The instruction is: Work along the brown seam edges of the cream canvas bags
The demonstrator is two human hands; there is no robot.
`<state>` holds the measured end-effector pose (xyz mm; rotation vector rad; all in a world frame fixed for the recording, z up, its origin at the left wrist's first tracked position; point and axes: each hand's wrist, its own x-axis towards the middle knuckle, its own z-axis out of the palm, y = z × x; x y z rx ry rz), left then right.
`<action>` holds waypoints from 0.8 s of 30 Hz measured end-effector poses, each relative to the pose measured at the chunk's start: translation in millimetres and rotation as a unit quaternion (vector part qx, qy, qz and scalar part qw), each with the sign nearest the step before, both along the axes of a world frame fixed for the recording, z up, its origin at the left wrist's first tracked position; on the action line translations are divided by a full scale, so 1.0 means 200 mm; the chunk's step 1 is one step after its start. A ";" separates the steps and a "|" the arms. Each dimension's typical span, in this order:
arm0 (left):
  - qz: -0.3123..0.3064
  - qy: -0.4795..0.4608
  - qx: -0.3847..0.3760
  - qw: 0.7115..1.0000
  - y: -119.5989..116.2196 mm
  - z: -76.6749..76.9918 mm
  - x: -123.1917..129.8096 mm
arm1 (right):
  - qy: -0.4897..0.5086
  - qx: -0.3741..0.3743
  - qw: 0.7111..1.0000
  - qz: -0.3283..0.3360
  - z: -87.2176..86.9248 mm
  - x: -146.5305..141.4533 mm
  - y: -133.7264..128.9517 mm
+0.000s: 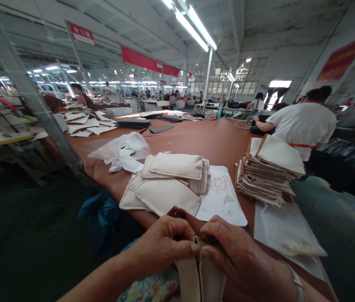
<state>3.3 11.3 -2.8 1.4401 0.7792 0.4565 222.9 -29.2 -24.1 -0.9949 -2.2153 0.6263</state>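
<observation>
Near the bottom centre, my left hand (168,241) pinches the left edge of a cream fabric piece (190,274) with a brown side showing at its top. My right hand (234,247), with a bracelet at the wrist, grips the same piece on the other side of its dark middle seam. Both sets of fingertips nearly meet at the top of that seam. Just beyond my hands lie several stitched cream pieces (168,195), overlapping in a pile, partly on a white board (223,195). The lower end of the held piece runs out of view.
A tall stack of cream and brown pieces (265,172) stands at right, above a translucent sheet (287,230). A plastic bag (121,151) lies at left on the brown-covered table (193,136). A metal post (35,96) rises at the left edge. A person in white (303,119) bends at right.
</observation>
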 end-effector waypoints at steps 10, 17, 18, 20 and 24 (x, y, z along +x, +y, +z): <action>-0.034 0.069 0.070 0.995 -0.04 0.04 0.02 | -0.045 0.125 0.991 0.019 0.03 0.01 -0.01; -0.056 0.106 0.122 0.985 -0.05 0.08 0.05 | -0.066 0.291 0.952 -0.072 0.02 -0.06 -0.08; -0.058 0.102 0.125 0.985 -0.06 0.08 0.06 | -0.058 0.288 0.953 -0.074 0.01 -0.06 -0.09; -0.065 0.090 0.124 0.986 -0.06 0.08 0.06 | -0.043 0.241 0.966 -0.078 0.00 -0.06 -0.08; -0.107 0.084 0.070 0.988 -0.06 0.09 0.05 | 0.057 -0.082 0.995 -0.012 0.00 -0.01 0.01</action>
